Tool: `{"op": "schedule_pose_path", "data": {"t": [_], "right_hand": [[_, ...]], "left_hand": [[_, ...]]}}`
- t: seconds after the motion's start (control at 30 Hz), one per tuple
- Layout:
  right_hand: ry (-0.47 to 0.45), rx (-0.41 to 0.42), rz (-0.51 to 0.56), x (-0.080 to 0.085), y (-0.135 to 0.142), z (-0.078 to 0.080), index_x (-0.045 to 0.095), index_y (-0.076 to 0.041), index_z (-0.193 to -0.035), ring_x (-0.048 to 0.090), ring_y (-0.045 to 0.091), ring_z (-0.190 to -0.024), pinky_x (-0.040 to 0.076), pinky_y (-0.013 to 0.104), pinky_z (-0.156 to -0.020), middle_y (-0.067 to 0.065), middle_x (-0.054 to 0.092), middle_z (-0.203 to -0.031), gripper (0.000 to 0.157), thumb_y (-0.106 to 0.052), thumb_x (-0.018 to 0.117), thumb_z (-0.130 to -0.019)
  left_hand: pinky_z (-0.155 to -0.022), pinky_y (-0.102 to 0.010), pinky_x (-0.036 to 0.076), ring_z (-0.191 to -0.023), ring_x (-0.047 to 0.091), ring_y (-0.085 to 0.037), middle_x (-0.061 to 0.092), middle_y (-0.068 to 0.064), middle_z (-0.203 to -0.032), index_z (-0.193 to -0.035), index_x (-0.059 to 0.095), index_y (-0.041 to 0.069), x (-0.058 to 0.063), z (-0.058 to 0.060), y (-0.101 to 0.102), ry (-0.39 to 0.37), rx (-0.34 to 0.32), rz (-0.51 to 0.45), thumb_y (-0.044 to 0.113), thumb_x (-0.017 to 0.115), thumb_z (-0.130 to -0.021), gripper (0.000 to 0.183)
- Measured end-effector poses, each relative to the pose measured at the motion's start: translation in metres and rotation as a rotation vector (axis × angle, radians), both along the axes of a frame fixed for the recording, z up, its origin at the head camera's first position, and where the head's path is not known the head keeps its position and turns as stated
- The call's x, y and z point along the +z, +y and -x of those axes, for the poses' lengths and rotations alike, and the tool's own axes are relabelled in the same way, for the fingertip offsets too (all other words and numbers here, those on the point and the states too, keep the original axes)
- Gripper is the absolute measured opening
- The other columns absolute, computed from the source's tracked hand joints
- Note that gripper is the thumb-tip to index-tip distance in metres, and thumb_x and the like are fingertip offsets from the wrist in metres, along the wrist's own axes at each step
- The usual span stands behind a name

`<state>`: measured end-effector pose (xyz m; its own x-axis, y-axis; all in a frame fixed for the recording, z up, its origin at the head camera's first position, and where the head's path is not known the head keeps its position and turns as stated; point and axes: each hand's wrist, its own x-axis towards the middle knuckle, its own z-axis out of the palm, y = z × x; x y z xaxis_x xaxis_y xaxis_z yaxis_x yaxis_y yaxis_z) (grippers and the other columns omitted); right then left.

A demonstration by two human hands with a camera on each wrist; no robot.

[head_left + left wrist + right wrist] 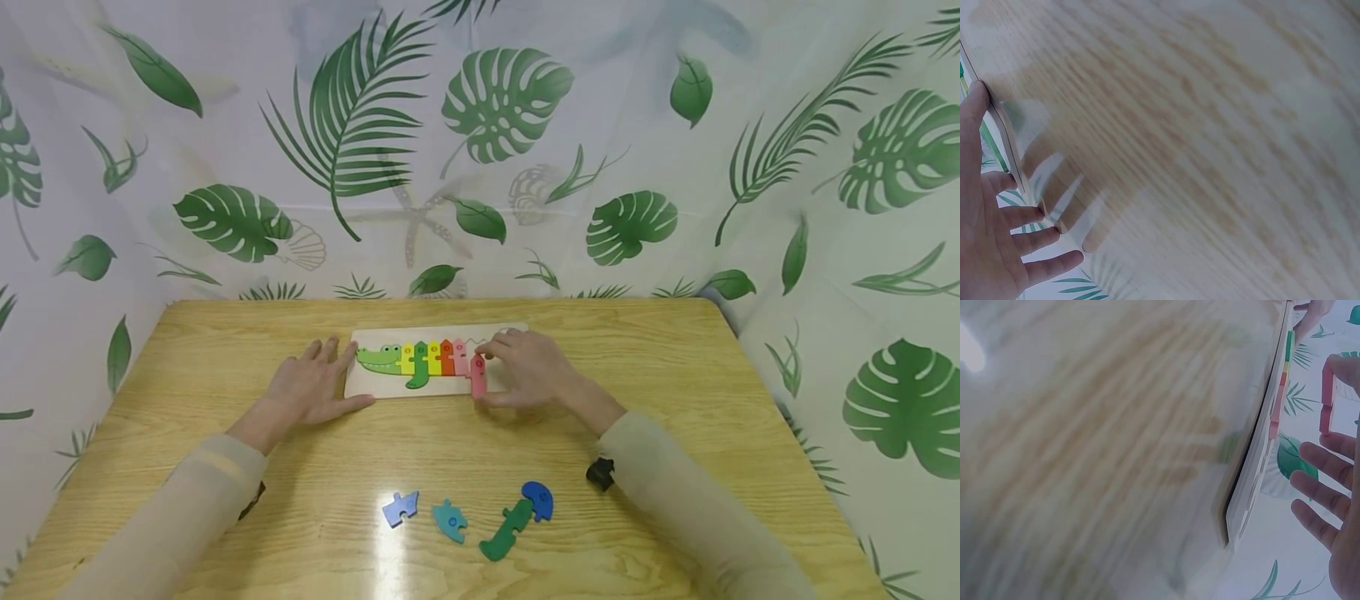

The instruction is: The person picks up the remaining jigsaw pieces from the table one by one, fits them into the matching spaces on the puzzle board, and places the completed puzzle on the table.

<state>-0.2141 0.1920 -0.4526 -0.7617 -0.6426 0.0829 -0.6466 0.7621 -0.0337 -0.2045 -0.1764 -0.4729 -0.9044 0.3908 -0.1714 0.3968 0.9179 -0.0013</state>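
Note:
A white wooden puzzle board [382,388] lies near the table's far side, with a crocodile's green head [381,360] and yellow, green, red and light pink pieces fitted in a row. My left hand [303,390] rests at the board's left end, thumb and fingers spread along its edge. Between the thumb and index finger of my right hand [534,368], I pinch a pink puzzle piece [478,382]. In the right wrist view this pink piece [1326,403] is raised above the board, its other fingers spread. The board's right part is partly hidden behind that hand.
Loose on the near table lie a light blue piece [401,508], a teal piece [450,522], a green piece [507,530] and a dark blue piece [538,500]; the last two touch. Leaf-printed cloth [510,208] hangs behind and beside the wooden table [300,500].

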Motion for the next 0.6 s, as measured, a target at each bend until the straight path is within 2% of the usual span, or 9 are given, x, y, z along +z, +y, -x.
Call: {"op": "schedule_pose_path", "data": {"t": [0.23, 0.47, 0.6], "right_hand": [[-0.016, -0.006, -0.01, -0.003, 0.001, 0.006, 0.071, -0.019, -0.13, 0.07, 0.023, -0.109, 0.06, 0.04, -0.094, 0.003, 0.075, -0.123, 0.071, -0.073, 0.071, -0.085], [-0.017, -0.016, -0.022, -0.006, 0.001, 0.012, 0.072, -0.019, -0.129, 0.069, 0.022, -0.104, 0.06, 0.038, -0.088, 0.002, 0.076, -0.121, 0.069, -0.071, 0.072, -0.085], [-0.042, -0.028, -0.013, -0.007, 0.001, 0.015, 0.072, -0.019, -0.13, 0.068, 0.022, -0.106, 0.059, 0.039, -0.09, 0.002, 0.076, -0.122, 0.068, -0.071, 0.072, -0.085]], "left_hand": [[-0.101, -0.069, 0.054, -0.148, 0.045, -0.054, 0.034, -0.031, -0.168, -0.167, 0.03, 0.008, 0.0, -0.001, -0.001, -0.012, 0.001, -0.003, 0.08, 0.047, -0.096, 0.102], [-0.102, -0.068, 0.053, -0.148, 0.045, -0.054, 0.034, -0.031, -0.167, -0.166, 0.03, 0.008, 0.001, 0.0, 0.0, -0.011, -0.003, -0.009, 0.079, 0.047, -0.097, 0.101], [-0.103, -0.069, 0.053, -0.148, 0.044, -0.055, 0.034, -0.032, -0.167, -0.166, 0.031, 0.007, 0.002, 0.0, 0.0, -0.015, -0.001, -0.01, 0.079, 0.048, -0.097, 0.101]]}}
